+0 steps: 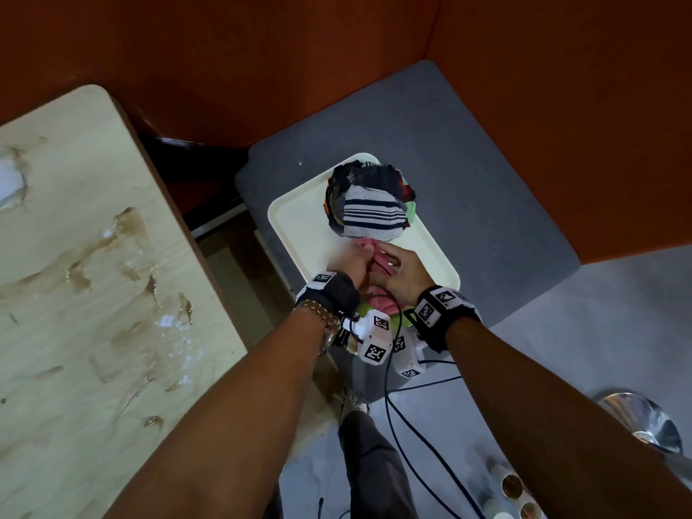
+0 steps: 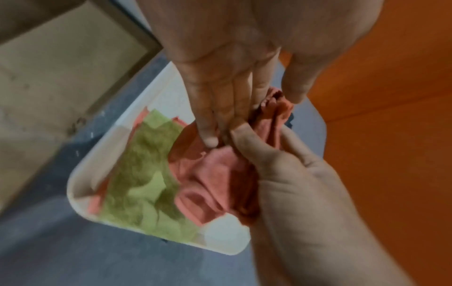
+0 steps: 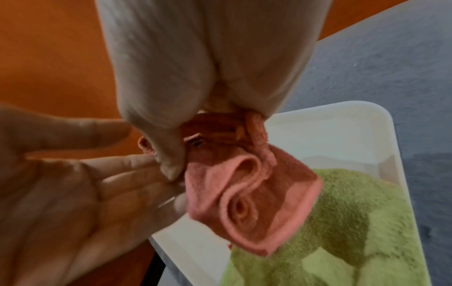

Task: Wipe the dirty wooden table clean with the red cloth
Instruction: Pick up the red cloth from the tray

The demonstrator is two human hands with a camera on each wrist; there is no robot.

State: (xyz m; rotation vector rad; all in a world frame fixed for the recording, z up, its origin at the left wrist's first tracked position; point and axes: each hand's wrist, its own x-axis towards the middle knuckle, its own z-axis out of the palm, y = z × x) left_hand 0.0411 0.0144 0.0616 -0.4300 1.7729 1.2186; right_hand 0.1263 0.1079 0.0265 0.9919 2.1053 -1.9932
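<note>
The red cloth (image 1: 382,262) hangs bunched just above a cream tray (image 1: 299,219), between my two hands. My right hand (image 1: 400,269) grips its top, fingers curled round the gathered folds (image 3: 244,203). My left hand (image 1: 354,264) lies against the cloth from the left with straight fingers (image 2: 210,135) and its palm (image 3: 61,193) open. The wooden table (image 1: 93,256) is at the left, smeared with brown stains (image 1: 127,226) and wet patches, apart from both hands.
The tray sits on a grey chair seat (image 1: 468,181) backed by orange panels. It also holds a green cloth (image 2: 141,174) and a pile of striped and dark cloths (image 1: 370,204). A metal bowl (image 1: 644,421) and small cups (image 1: 513,485) stand at the lower right. Black cables trail beneath my wrists.
</note>
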